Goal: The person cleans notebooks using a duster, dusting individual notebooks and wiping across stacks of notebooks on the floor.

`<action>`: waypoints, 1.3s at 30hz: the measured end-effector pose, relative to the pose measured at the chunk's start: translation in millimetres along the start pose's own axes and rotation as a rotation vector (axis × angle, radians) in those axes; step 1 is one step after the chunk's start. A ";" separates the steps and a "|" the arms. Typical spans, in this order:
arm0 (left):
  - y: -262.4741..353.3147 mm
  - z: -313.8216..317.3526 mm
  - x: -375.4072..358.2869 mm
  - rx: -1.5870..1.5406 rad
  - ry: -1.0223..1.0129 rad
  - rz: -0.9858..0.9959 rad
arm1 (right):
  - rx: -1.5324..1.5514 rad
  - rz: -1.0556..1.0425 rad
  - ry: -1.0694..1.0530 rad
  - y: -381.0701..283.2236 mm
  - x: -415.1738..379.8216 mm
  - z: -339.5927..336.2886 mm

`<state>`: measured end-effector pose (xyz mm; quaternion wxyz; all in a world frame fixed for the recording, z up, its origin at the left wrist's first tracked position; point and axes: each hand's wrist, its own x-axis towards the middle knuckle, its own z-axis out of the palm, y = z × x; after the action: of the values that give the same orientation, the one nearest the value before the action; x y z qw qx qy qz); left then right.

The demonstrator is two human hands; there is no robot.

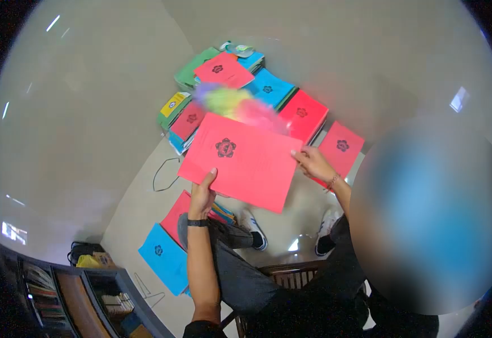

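A large red folder with a black flower-shaped emblem [240, 163] is held up in front of me, tilted. My left hand [203, 194] grips its lower left edge, thumb on top. At its right edge, my right hand [313, 163] pinches the cover, with fingers partly hidden. Right behind the folder is a blurred multicoloured fluffy duster [229, 102]; what holds it is hidden. Beyond lie stacks of folders, among them a blue one [268, 88] and a red one [304, 114]. Another red folder [342, 147] lies on the floor behind my right hand.
Near my left arm, a blue folder [164, 256] and a red folder [175, 217] lie on the floor. A dark shelf [79, 293] stands at the lower left, with bags [88, 256] beside it. A wooden chair [291, 273] is beneath me. A large blurred area covers the right side.
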<state>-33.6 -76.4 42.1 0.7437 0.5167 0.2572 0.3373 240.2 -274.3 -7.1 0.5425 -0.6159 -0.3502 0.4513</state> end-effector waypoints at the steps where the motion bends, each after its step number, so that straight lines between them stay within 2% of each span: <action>1: 0.2 -2.8 3.6 -0.002 0.056 0.010 | -0.242 -0.207 0.204 14.0 6.9 0.0; 2: 1.3 -4.3 5.6 -0.005 0.111 0.022 | -0.481 -0.417 0.411 18.7 8.5 1.3; 3: 0.8 -3.9 6.2 0.001 0.117 0.034 | -0.475 -0.430 0.405 23.7 7.3 1.5; 5: 0.0 0.2 8.1 0.008 0.237 0.273 | -0.468 -0.346 0.508 23.3 0.5 11.9; 6: -1.6 -5.4 9.6 0.079 0.286 0.309 | -0.466 -0.375 0.537 22.4 -3.8 21.7; 7: -1.4 -8.4 11.1 0.082 0.293 0.322 | -0.462 -0.388 0.530 13.3 -10.3 30.4; 9: -2.8 -13.1 10.8 0.142 0.461 0.351 | -0.481 -0.476 0.341 -3.6 -23.6 49.2; 10: -3.2 -15.5 10.4 0.139 0.472 0.356 | -0.484 -0.481 0.330 0.4 -25.2 61.2; 12: -2.9 -17.7 11.9 0.038 0.536 0.459 | -0.530 -0.751 0.169 14.0 -24.4 84.6; 13: -2.7 -19.4 11.0 0.033 0.537 0.463 | -0.534 -0.755 0.167 25.5 -18.1 93.2; 16: 0.6 -27.6 6.7 0.024 0.611 0.500 | -0.618 -0.402 0.089 39.0 -2.6 96.0; 17: 2.5 -28.3 4.7 0.021 0.608 0.500 | -0.621 -0.403 0.092 47.4 5.1 86.6; 19: 9.5 -26.3 4.2 -0.063 0.531 0.539 | -0.688 -0.235 0.134 56.0 22.4 64.6; 21: 12.8 -20.2 5.6 -0.073 0.500 0.551 | -0.633 -0.264 0.208 54.9 5.3 61.5; 23: 10.1 -12.2 6.5 0.027 0.623 0.533 | -0.441 -0.435 0.403 21.2 -21.8 68.8; 27: 8.6 -6.9 7.1 0.050 0.683 0.501 | -0.418 -0.452 0.305 5.1 -31.2 78.5; 29: 7.2 -13.2 5.7 0.021 0.573 0.564 | -0.536 -0.579 0.120 13.1 -20.9 87.0; 30: 5.8 -17.4 5.6 0.025 0.559 0.563 | -0.539 -0.456 0.084 14.5 -17.1 88.7; 31: 3.3 -22.7 5.9 0.011 0.560 0.535 | -0.538 -0.455 0.094 17.6 -11.7 84.2; 33: 4.1 -24.0 6.0 -0.009 0.568 0.511 | -0.800 -0.342 0.108 25.8 4.7 75.5; 34: 7.2 -24.4 5.3 -0.070 0.524 0.496 | -0.799 -0.348 0.105 37.1 9.7 66.5; 36: 12.8 -34.1 6.3 -0.112 0.476 0.478 | -0.671 -0.151 0.119 65.2 12.5 49.3; 37: 10.6 -35.7 9.7 -0.135 0.416 0.468 | -0.663 -0.142 0.124 66.0 11.6 52.1; 39: -2.5 -33.4 11.2 -0.183 0.340 0.429 | -0.497 -0.239 0.320 65.7 7.8 41.9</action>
<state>-50.3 -48.5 28.2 0.6451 0.4260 0.2314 0.5906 199.9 -263.2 -73.3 0.4730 -0.7473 -0.4296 0.1824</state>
